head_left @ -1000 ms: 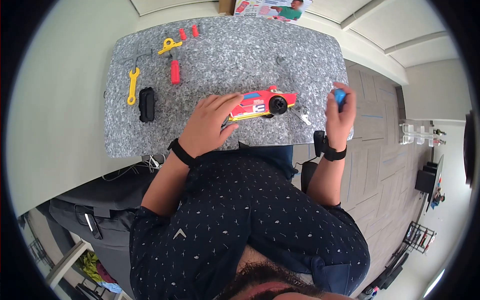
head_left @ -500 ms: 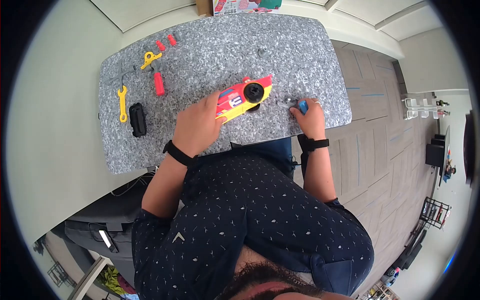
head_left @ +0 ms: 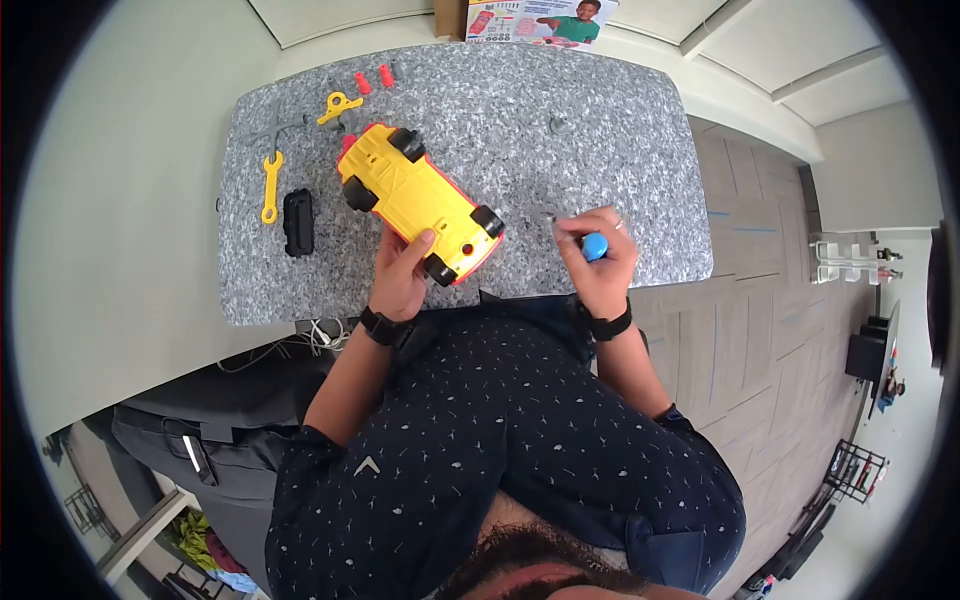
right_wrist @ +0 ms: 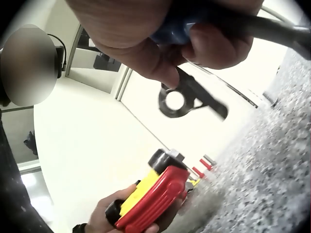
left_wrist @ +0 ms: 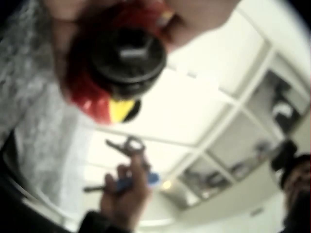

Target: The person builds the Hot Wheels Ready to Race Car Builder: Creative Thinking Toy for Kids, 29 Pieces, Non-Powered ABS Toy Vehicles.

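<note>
My left hand grips a toy car by its side, thumb over the edge. The car is turned over, its yellow underside and black wheels facing up and its red body below. In the right wrist view the car's red end faces me. To the right, my right hand holds a screwdriver with a blue handle and a dark shaft. Between its thumb and finger it also pinches a small dark grey piece with a ring. The two hands are apart.
On the speckled table lie a yellow wrench, a black car-shaped part, a yellow tool piece, red pegs and a small grey part. Behind the table stands a printed box.
My left hand has lifted the car and flipped it, bringing it leftward. The right hand came in from the table's right side with the screwdriver, took up the grey ringed piece and moved slightly left.
</note>
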{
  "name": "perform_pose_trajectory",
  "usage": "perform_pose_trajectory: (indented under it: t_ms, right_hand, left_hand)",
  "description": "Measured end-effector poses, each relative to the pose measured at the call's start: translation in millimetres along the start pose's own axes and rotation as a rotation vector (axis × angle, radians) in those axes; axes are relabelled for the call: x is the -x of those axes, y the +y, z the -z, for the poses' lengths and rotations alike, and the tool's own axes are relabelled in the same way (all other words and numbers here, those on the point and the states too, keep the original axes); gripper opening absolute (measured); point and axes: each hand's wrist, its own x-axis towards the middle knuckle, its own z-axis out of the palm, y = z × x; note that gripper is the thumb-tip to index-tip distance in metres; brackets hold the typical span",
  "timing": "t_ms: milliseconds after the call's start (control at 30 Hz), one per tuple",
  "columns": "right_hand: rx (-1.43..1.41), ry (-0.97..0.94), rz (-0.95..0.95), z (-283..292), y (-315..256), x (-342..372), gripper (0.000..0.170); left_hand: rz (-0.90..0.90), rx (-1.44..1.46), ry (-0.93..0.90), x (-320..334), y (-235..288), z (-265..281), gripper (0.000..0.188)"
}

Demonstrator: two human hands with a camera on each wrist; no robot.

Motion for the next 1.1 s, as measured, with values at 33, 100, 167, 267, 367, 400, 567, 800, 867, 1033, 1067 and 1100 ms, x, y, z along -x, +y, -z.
perform_pose_trajectory:
  t_ms: [33,100,167,267,367,400,567,800,867,1033,1067,1100]
  right_hand:
    - [-0.003,-0.006,0.038,-4.6,-3.7,1.1,0.019]
    - [0.029,-0.080,0.191,-14.1,-10.4,2.3,0.023]
    - [0.017,-0.162,0.290,-29.9,-19.7,5.7,0.028]
    - [0.119,-0.275,0.471,-44.3,-16.6,10.1,0.034]
    - [0.169,-0.371,0.488,-61.8,-16.2,13.0,0.037]
    - [0.168,-0.404,0.475,-67.4,-16.0,14.7,0.040]
    - [0.237,-0.529,0.379,-75.0,-21.2,18.9,0.038]
    - [-0.111,-0.501,0.151,-48.7,-48.8,7.7,0.030]
    - [-0.255,-0.415,0.036,-39.7,-44.5,2.9,0.029]
    - [0.359,-0.230,-0.051,-16.1,-10.0,-57.4,0.030]
    - [0.488,-0.205,0.025,-13.7,13.1,-72.5,0.034]
    - [0.537,-0.228,0.018,-11.0,34.2,-84.1,0.038]
  left_hand:
    - [-0.002,0.005,-0.001,-2.5,0.8,1.5,0.059]
    - [0.024,0.013,-0.028,-2.0,1.2,2.9,0.056]
    - [0.072,0.021,-0.060,4.8,14.5,-10.4,0.056]
    - [0.094,0.036,-0.048,7.0,16.7,-10.4,0.059]
    - [0.002,0.044,-0.010,4.6,5.3,-7.5,0.062]
    - [-0.005,0.063,-0.011,3.6,2.9,-5.5,0.062]
    - [-0.057,0.099,0.011,2.5,6.8,2.0,0.070]
    - [-0.099,-0.005,-0.007,4.3,4.2,4.3,0.076]
    - [-0.087,0.002,-0.024,4.6,4.3,3.3,0.075]
    - [-0.061,-0.028,-0.041,1.9,0.7,11.0,0.081]
    - [-0.044,-0.037,-0.044,0.8,-0.9,12.2,0.084]
    - [-0.049,-0.053,-0.053,0.5,-2.9,11.9,0.084]
